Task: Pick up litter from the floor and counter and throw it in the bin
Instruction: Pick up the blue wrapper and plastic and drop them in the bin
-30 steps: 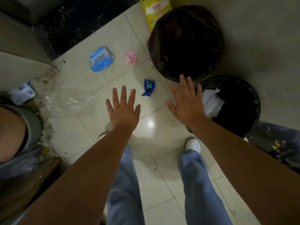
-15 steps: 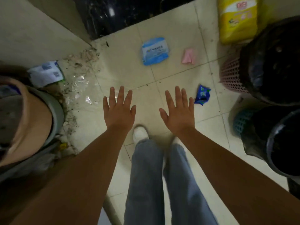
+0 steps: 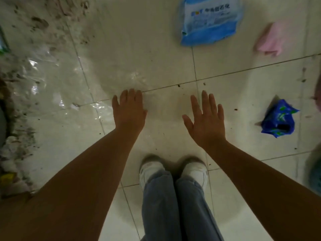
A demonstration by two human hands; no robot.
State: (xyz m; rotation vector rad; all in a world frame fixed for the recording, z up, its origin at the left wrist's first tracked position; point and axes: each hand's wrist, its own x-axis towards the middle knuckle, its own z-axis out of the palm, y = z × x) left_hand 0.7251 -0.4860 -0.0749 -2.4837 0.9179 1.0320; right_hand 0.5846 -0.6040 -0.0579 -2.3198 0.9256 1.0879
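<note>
Litter lies on the cream tiled floor. A light blue packet (image 3: 210, 20) sits at the top, a pink crumpled piece (image 3: 271, 40) to its right, and a dark blue crumpled wrapper (image 3: 278, 119) at the right. A clear plastic sheet (image 3: 57, 84) is spread over the left tiles. My left hand (image 3: 129, 110) hovers at the sheet's right edge, fingers slightly curled, holding nothing. My right hand (image 3: 206, 119) is spread flat and empty, left of the dark blue wrapper. No bin is clearly in view.
Dirt and debris (image 3: 22, 49) cover the floor at the left edge. My two white shoes (image 3: 173, 169) and jeans stand below the hands. A blurred teal basket edge (image 3: 315, 171) shows at the right border.
The view has dropped closer to the floor and shifted left; the bins have left the frame. Both hands have lowered toward the tiles, and the left fingers have curled a little.
</note>
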